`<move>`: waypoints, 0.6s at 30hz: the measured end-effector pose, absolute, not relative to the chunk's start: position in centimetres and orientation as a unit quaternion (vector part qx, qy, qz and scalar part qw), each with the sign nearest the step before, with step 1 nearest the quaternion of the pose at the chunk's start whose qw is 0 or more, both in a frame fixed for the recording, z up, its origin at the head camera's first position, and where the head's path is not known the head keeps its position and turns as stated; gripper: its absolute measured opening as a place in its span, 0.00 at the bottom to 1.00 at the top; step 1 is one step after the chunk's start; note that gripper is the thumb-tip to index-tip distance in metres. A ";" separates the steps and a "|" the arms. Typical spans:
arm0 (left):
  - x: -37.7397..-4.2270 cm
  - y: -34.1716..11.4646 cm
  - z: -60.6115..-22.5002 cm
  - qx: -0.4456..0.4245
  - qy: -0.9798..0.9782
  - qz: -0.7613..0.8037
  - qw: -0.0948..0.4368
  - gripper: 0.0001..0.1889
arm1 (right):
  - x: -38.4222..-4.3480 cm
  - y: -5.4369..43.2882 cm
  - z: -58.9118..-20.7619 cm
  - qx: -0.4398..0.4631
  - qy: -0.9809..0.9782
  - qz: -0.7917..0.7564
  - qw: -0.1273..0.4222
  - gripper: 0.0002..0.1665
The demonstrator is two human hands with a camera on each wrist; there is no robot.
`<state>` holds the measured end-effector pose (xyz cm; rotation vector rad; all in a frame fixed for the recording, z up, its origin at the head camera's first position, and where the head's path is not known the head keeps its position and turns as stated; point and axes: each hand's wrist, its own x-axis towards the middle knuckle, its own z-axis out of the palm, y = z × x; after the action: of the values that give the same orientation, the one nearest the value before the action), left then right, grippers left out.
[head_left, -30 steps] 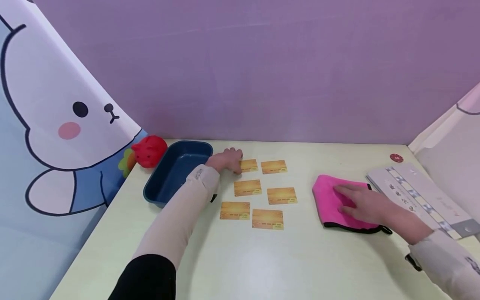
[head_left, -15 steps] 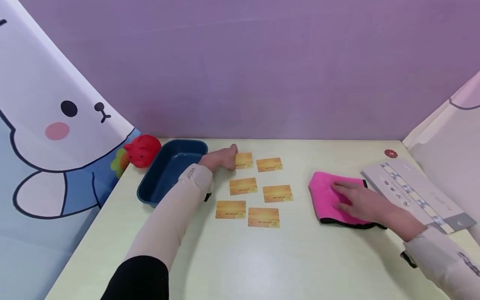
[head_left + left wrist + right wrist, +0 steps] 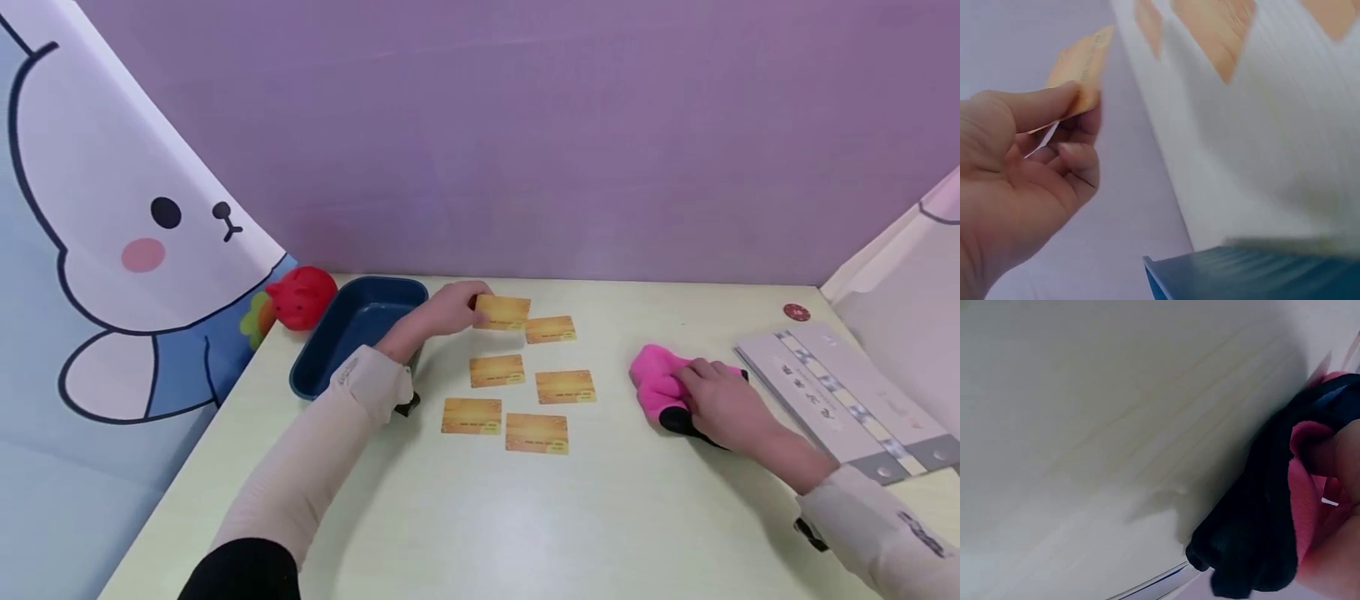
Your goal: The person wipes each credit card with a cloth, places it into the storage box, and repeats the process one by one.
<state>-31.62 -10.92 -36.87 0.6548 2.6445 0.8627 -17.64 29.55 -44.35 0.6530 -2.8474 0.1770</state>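
One card (image 3: 507,312) pinched in left hand (image 3: 448,309) above table (image 3: 487,517); right hand (image 3: 731,410) fingers gripping bunched pink cloth (image 3: 654,375); five cards (image 3: 566,387) lie flat.

At the far left corner of the pale, wood-grained bench (image 3: 525,517), a glossy red pig figure (image 3: 302,298) sits just beside a deep, dark-blue rectangular tray with rounded corners (image 3: 352,325). On the right, a flat, pale-grey rectangular case (image 3: 840,396) lies at a slant, crossed by a patterned band; a small, round, dark-red disc (image 3: 797,312) lies beyond its far end. A plain purple backdrop (image 3: 525,142) rises behind, flanked at left by a light-blue sheet printed with a white cartoon animal (image 3: 150,225) and at right by a whitish sheet (image 3: 900,325).
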 end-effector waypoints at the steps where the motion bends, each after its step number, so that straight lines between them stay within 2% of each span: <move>1: -31.2 -11.1 -36.6 0.225 0.905 0.334 0.135 0.11 | -17.8 29.5 -44.2 0.215 -0.969 0.060 0.101 0.24; 5: -29.4 -11.1 -36.0 0.210 0.861 0.451 0.105 0.20 | -18.3 29.6 -42.9 0.200 -0.972 0.091 0.086 0.22; 9: -28.5 -10.6 -35.6 0.222 0.817 0.528 0.066 0.26 | -19.0 29.6 -40.5 0.208 -0.955 0.148 0.149 0.20; 12: -28.0 -9.8 -35.2 0.230 0.785 0.573 0.049 0.25 | -19.6 28.8 -38.2 0.208 -0.935 0.195 0.209 0.20; 18: -26.7 -7.5 -34.7 0.219 0.756 0.617 0.015 0.20 | -19.4 25.5 -33.6 0.164 -0.907 0.279 0.270 0.22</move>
<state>-26.74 -7.54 -34.74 0.6829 2.3521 1.9186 -19.36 25.52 -33.63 0.4410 -2.4447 0.7530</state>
